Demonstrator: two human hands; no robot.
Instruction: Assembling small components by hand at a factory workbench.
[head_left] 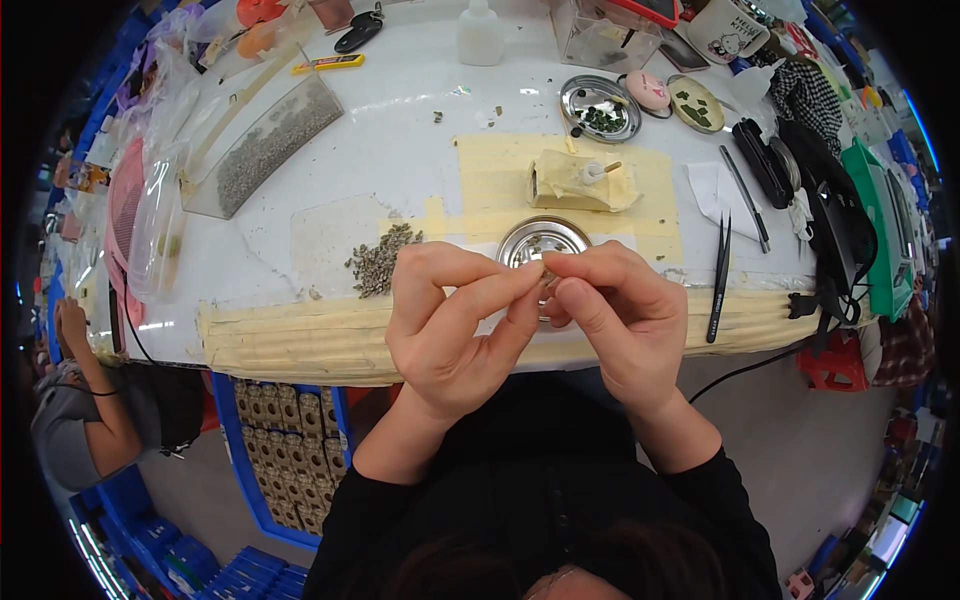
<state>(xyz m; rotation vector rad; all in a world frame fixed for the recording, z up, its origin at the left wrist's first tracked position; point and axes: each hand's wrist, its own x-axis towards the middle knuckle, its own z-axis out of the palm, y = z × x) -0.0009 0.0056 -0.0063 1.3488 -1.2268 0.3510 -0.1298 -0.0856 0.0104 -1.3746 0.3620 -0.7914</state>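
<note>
My left hand [455,320] and my right hand [625,315] meet fingertip to fingertip above a small round metal dish [545,228]. Both are closed in a pinch, on something too small to make out. The dish lies partly hidden behind my fingers, with small pieces inside it. Left of my left hand, a pile of small grey-brown pieces [375,262] rests on the table. Just beyond the dish stands a block wrapped in yellowish tape [570,182], with a small white nozzle bottle [594,172] set in it. Black tweezers [719,285] lie to the right of my right hand.
A clear tray of grey pieces [275,150] stands at the left. Farther back are a white squeeze bottle [480,38], a dish of dark green pieces [600,108] and a yellow cutter [328,63]. A blue crate of metal parts [262,520] sits below the table's front edge.
</note>
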